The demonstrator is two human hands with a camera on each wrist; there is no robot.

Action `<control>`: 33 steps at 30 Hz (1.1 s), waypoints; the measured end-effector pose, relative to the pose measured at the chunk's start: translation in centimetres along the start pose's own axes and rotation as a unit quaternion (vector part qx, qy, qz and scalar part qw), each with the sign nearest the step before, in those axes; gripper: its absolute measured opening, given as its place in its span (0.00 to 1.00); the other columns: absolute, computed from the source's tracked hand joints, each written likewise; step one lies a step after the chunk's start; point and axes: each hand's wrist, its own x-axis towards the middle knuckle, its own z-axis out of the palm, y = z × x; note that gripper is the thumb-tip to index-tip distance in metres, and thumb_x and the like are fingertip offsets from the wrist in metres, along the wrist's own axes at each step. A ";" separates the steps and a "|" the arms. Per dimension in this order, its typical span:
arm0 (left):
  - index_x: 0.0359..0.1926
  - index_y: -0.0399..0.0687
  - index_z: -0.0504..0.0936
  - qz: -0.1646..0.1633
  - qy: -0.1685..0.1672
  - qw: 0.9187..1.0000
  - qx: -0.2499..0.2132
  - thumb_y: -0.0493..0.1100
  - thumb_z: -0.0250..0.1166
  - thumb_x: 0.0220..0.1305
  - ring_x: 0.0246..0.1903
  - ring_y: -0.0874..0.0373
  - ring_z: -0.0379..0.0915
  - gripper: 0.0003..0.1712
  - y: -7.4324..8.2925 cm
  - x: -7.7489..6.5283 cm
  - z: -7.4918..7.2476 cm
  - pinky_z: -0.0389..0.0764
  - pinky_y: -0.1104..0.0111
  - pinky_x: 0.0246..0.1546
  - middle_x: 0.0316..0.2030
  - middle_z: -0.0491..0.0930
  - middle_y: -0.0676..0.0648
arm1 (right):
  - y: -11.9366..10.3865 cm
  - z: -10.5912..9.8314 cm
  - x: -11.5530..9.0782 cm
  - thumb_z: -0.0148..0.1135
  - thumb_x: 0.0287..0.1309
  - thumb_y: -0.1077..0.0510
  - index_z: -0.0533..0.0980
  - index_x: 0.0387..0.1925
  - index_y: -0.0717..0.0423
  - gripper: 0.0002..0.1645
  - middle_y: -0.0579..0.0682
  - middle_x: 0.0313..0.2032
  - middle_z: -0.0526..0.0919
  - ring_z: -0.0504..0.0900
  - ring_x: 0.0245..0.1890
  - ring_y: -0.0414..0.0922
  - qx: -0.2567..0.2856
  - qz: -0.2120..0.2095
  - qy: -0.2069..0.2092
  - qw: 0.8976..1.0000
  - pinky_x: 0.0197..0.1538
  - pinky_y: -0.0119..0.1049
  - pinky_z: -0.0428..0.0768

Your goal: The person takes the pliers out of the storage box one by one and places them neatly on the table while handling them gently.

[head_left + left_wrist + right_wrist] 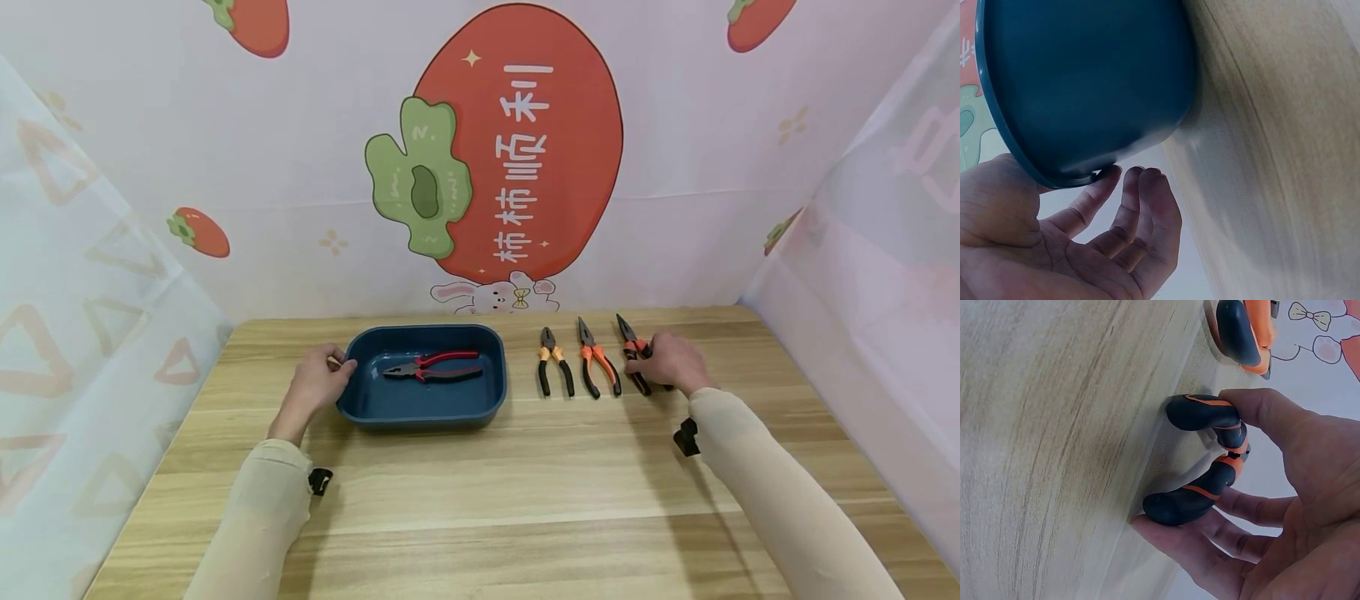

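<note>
Rightmost pliers partly hidden in head view; blue tray cropped at left wrist view's top.

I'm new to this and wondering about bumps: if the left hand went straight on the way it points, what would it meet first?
The blue tray, whose rim the left hand pinches. Beyond that rim, the red-and-black pliers seem next, though depth is hard to judge.

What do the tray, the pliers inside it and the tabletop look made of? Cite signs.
Tray: probably glossy plastic, from highlights along its rim. Pliers: metal head, perhaps steel, by its dull grey sheen; grips likely plastic or rubber, by their smooth red and black surface. Tabletop: smooth wood or laminate, by its streaked grain.
</note>
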 end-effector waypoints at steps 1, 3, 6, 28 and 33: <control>0.40 0.36 0.73 -0.001 0.000 1.000 0.000 0.41 0.57 0.76 0.27 0.50 0.73 0.11 0.0 0.0 0.0 0.72 0.63 0.26 0.30 0.78 0.41 | 0.0 0.0 0.1 0.68 0.60 0.41 0.70 0.29 0.59 0.27 0.53 0.24 0.72 0.70 0.23 0.49 -0.002 0.002 0.000 1.000 0.25 0.40 0.67; 0.40 0.36 0.73 -0.003 -0.002 1.000 -0.002 0.42 0.56 0.76 0.28 0.50 0.73 0.11 0.0 -0.1 0.0 0.72 0.63 0.26 0.30 0.78 0.41 | 0.0 0.0 0.1 0.68 0.60 0.41 0.69 0.27 0.58 0.26 0.51 0.22 0.71 0.69 0.22 0.48 -0.004 0.006 -0.002 1.000 0.24 0.39 0.66; 0.40 0.36 0.73 -0.004 -0.003 1.000 -0.004 0.42 0.56 0.76 0.28 0.50 0.72 0.11 0.0 -0.1 0.0 0.72 0.63 0.26 0.30 0.77 0.40 | -0.1 0.1 0.1 0.68 0.59 0.40 0.69 0.23 0.55 0.27 0.49 0.19 0.69 0.68 0.20 0.46 -0.006 0.012 -0.006 1.000 0.23 0.38 0.66; 0.41 0.35 0.73 -0.001 -0.003 1.000 -0.011 0.41 0.56 0.76 0.27 0.51 0.73 0.11 -0.1 -0.1 0.0 0.73 0.63 0.26 0.30 0.78 0.40 | -0.6 0.3 -0.1 0.64 0.63 0.40 0.67 0.20 0.53 0.27 0.54 0.25 0.69 0.69 0.23 0.47 -0.028 0.042 -0.023 0.998 0.26 0.39 0.65; 0.42 0.36 0.73 -0.008 -0.006 1.000 -0.016 0.42 0.56 0.77 0.28 0.50 0.73 0.11 0.0 -0.3 0.1 0.73 0.63 0.26 0.31 0.78 0.40 | -0.5 0.4 -0.1 0.64 0.63 0.39 0.68 0.19 0.51 0.27 0.52 0.23 0.69 0.68 0.21 0.46 -0.028 0.040 -0.024 0.999 0.25 0.38 0.64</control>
